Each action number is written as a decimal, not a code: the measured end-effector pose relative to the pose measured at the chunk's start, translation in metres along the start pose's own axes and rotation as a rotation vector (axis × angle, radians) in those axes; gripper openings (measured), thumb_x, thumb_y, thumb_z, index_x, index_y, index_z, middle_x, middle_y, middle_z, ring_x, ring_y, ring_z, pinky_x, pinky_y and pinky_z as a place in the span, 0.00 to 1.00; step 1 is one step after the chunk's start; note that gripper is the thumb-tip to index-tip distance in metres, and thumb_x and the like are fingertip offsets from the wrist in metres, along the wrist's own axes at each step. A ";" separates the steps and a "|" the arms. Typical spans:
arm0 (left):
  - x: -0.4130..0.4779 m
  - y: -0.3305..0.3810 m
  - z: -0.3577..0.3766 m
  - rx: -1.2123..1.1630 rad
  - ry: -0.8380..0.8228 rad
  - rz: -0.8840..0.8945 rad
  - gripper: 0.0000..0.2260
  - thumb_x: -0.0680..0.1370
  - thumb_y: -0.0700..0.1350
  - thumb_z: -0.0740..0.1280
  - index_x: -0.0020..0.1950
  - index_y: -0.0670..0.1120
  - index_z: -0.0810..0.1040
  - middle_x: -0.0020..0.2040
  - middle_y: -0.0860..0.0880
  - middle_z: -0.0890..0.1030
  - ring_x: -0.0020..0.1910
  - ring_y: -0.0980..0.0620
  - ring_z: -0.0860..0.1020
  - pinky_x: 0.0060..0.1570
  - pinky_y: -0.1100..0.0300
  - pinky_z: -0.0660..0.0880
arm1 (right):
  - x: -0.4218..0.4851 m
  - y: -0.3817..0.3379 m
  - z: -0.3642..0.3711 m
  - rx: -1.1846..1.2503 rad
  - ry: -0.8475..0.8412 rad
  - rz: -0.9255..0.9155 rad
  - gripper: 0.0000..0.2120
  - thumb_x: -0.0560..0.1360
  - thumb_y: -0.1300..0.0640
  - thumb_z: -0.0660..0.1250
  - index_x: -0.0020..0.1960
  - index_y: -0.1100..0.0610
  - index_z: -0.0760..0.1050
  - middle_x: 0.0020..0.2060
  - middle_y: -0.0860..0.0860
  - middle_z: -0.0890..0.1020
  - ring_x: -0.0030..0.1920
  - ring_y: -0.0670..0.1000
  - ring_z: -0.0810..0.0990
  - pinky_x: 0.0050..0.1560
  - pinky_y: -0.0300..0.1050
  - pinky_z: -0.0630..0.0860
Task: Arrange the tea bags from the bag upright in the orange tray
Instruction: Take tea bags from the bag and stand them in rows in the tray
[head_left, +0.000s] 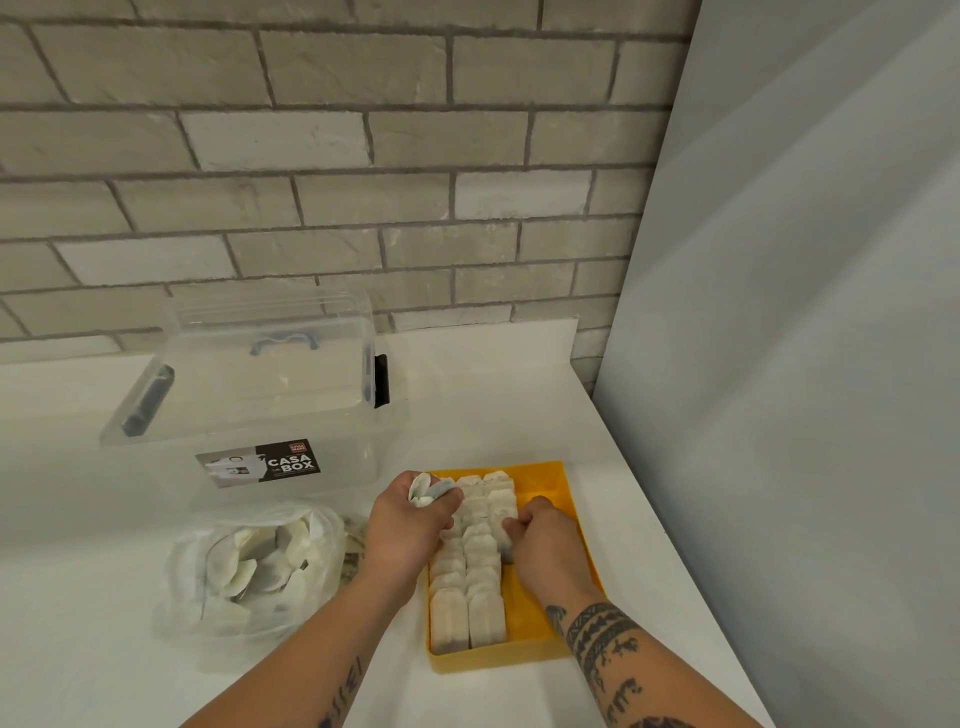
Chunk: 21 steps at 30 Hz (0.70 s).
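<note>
The left hand (408, 525) has its fingers (451, 500) curled round a small bunch of loose tea bags (427, 491) and holds it just over the far left corner of the orange tray (524, 616). I judge this is the stock for the next placements, held close so that the way is short. The fingers of the right hand (543, 543) are bent and pinch the near end of the third row (503, 512). Probably they support it, because this row is short and nothing stands against it on the near side, so its bags could fall flat. Left of these fingers, two full rows (470, 597) stand upright and tight, each bag leaning on the next one. Nearer than these fingers the tray floor is bare. The plastic bag (249, 566) with more tea bags lies on the tabletop (519, 395), well to the left of the left fingers.
</note>
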<state>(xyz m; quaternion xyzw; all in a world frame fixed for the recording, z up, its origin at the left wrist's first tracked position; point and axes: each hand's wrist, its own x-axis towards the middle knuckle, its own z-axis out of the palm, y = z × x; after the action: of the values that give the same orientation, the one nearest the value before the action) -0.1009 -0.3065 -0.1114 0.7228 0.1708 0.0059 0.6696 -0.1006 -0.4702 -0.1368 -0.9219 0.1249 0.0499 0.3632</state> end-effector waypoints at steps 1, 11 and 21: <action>0.000 0.002 -0.001 -0.016 -0.004 -0.011 0.07 0.74 0.44 0.77 0.46 0.47 0.80 0.39 0.47 0.83 0.36 0.51 0.81 0.34 0.56 0.74 | 0.000 0.000 -0.001 0.011 0.000 -0.001 0.11 0.83 0.50 0.63 0.61 0.55 0.73 0.47 0.47 0.77 0.45 0.47 0.76 0.43 0.39 0.73; -0.007 0.032 -0.008 -0.480 -0.316 -0.315 0.11 0.79 0.54 0.69 0.54 0.48 0.77 0.49 0.44 0.85 0.30 0.53 0.75 0.21 0.66 0.68 | -0.004 -0.030 -0.030 0.215 0.026 -0.282 0.10 0.82 0.50 0.64 0.62 0.49 0.76 0.56 0.42 0.76 0.53 0.41 0.76 0.52 0.31 0.70; -0.015 0.039 0.002 -0.663 -0.461 -0.426 0.19 0.79 0.62 0.66 0.46 0.46 0.80 0.33 0.50 0.74 0.20 0.58 0.65 0.17 0.67 0.63 | -0.016 -0.054 -0.042 0.767 -0.360 -0.004 0.12 0.82 0.47 0.63 0.61 0.49 0.78 0.52 0.46 0.85 0.54 0.49 0.82 0.48 0.46 0.80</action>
<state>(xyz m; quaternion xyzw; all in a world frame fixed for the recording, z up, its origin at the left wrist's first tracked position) -0.1053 -0.3140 -0.0705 0.4006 0.1508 -0.2387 0.8717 -0.1015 -0.4582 -0.0675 -0.6968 0.0672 0.1593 0.6961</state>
